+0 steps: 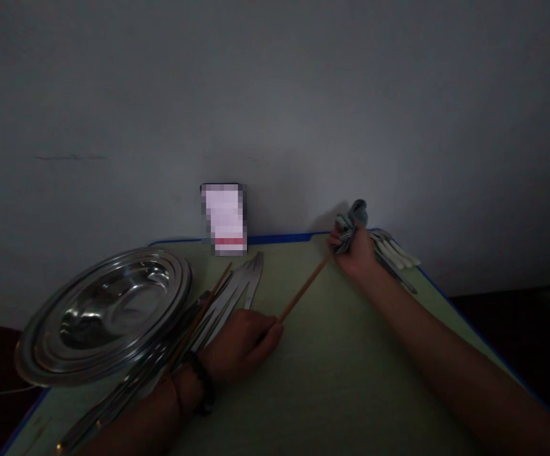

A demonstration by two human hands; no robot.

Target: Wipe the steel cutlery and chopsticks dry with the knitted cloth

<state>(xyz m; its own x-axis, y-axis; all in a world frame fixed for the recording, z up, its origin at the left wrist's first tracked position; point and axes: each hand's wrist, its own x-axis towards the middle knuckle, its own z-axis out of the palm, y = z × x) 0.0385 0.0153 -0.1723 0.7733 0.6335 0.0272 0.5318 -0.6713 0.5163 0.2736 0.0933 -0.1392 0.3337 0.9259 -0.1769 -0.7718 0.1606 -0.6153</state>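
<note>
A thin wooden stick (303, 290) slants up to the right above the table. My left hand (249, 342) pinches its lower end, wrist towards the pile of cutlery. At the stick's upper end, my right hand (355, 250) is closed around a crumpled dark patterned cloth (346, 233). The cloth hides the far tip of the stick. Beside my left hand lie several metal utensils (237, 285) and another wooden stick (215, 291). Just right of my right hand are several white-handled utensils (396, 252) and a metal one.
Stacked shiny metal bowls or basins (113, 304) stand at the left of the green table (313, 392), which has a blue edge. A phone with a blurred screen (225, 218) leans on the wall (275, 114) at the back.
</note>
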